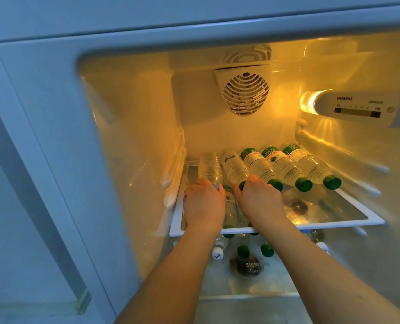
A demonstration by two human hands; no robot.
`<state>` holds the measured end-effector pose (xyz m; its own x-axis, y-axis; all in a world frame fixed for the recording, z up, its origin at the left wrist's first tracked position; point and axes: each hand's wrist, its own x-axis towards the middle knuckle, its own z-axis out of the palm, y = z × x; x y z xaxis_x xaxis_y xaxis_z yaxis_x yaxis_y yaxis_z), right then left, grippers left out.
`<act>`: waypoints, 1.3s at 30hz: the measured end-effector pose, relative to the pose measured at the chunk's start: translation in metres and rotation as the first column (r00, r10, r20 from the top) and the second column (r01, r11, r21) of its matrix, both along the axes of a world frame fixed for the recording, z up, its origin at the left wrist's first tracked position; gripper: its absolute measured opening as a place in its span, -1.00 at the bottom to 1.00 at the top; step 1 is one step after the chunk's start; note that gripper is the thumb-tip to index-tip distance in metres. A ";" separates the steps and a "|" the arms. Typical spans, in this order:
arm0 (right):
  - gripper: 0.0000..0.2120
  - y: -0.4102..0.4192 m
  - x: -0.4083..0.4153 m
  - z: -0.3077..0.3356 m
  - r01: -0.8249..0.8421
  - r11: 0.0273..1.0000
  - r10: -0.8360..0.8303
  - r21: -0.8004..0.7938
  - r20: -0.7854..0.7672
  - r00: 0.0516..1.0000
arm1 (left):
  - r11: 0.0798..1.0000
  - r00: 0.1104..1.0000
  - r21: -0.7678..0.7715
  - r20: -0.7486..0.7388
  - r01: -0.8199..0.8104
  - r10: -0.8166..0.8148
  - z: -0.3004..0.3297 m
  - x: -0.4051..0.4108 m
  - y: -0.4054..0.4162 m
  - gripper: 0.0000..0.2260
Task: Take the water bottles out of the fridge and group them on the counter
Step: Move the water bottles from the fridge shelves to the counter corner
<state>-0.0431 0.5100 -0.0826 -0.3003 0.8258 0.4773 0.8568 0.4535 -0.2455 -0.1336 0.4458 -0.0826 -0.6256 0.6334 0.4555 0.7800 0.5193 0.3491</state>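
- Water bottles lie on their sides in a row on the glass shelf of the open fridge, caps pointing toward the shelf's front edge.
- Nearest the shelf's left edge is the label-less bottle, clear and ribbed, with a bit of blue cap showing at its neck.
- Left hand is curled over that bottle's cap end — the fingers wrap the neck, though the hand itself hides just how they close.
- Just beside it lies the second bottle, its green cap half covered.
- Right hand grips the second bottle at the neck, thumb to the left of the cap and fingers bent over the top.
- Touching that one on the right is the third bottle, green and white label, its green cap just beside the right hand's knuckles.
- Next along is the fourth bottle, its green cap clear of the hand.
- Closest to the shelf's right edge is the fifth bottle, angled like the others, green cap toward the front right corner.
- Through the glass and below the front edge, more bottles show on the lower shelf — green caps and one white cap among them.
- On the back wall sits a round fan grille.
- On the right wall, the lit control panel glows yellow at its left end.
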 end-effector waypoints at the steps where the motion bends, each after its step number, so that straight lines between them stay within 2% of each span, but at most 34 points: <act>1: -0.62 0.000 0.000 0.001 -0.003 1.000 0.003 -0.010 0.003 1.000 | 1.000 1.000 0.009 0.021 0.012 -0.012 0.001 0.000 0.000 -0.61; 7: -0.61 -0.021 0.015 0.017 -0.022 0.994 0.014 -0.102 -0.080 0.997 | 0.986 0.938 0.149 0.323 0.080 -0.125 0.010 0.004 -0.021 -0.72; 11: -0.54 -0.044 0.035 0.022 -0.023 0.994 0.004 -0.110 -0.167 0.986 | 0.967 0.863 0.254 0.487 0.005 -0.132 0.027 0.022 -0.047 -0.72; 13: -0.53 -0.055 0.044 0.024 -0.034 0.993 0.011 -0.110 -0.205 0.979 | 0.937 0.760 0.333 0.634 -0.103 -0.142 0.038 0.029 -0.057 -0.69; 15: -0.52 -0.068 0.055 0.031 -0.037 0.993 0.010 -0.108 -0.241 0.970 | 0.885 0.600 0.402 0.776 -0.233 -0.195 0.048 0.037 -0.068 -0.61; 17: -0.52 -0.084 0.070 0.042 -0.039 0.994 0.012 -0.100 -0.263 0.965 | 0.844 0.465 0.430 0.848 -0.322 -0.255 0.056 0.045 -0.080 -0.55; 20: -0.56 -0.107 0.090 0.056 -0.062 0.991 0.025 -0.120 -0.292 0.956 | 0.824 0.388 0.440 0.873 -0.358 -0.297 0.067 0.059 -0.105 -0.57; 22: -0.56 -0.121 0.105 0.064 -0.060 0.987 0.013 -0.148 -0.303 0.953 | 0.817 0.398 0.455 0.864 -0.355 -0.308 0.070 0.066 -0.121 -0.55; 24: -0.56 -0.139 0.123 0.073 -0.059 0.988 0.013 -0.146 -0.297 0.955 | 0.810 0.450 0.485 0.835 -0.330 -0.317 0.076 0.077 -0.145 -0.56; 26: -0.56 -0.152 0.137 0.080 -0.067 0.990 0.029 -0.121 -0.288 0.957 | 0.817 0.524 0.503 0.794 -0.280 -0.309 0.085 0.087 -0.166 -0.59; 29: -0.56 -0.180 0.158 0.090 -0.093 0.993 0.069 -0.076 -0.273 0.960 | 0.817 0.641 0.534 0.709 -0.218 -0.293 0.101 0.099 -0.204 -0.53; 33: -0.55 -0.208 0.175 0.106 -0.094 0.995 0.087 -0.017 -0.242 0.966 | 0.840 0.829 0.530 0.516 -0.114 -0.213 0.122 0.110 -0.249 -0.71; 35: -0.59 -0.224 0.181 0.108 -0.114 0.993 0.114 0.014 -0.218 0.969 | 0.867 0.912 0.493 0.384 -0.070 -0.145 0.131 0.115 -0.271 -0.72; 37: -0.66 -0.243 0.185 0.106 -0.145 0.989 0.147 0.024 -0.174 0.974 | 0.904 0.960 0.426 0.265 -0.034 -0.089 0.135 0.121 -0.295 -0.71; 39: -0.63 -0.262 0.185 0.102 -0.186 0.982 0.186 0.008 -0.091 0.978 | 0.941 0.983 0.338 0.180 -0.030 -0.033 0.134 0.129 -0.318 -0.68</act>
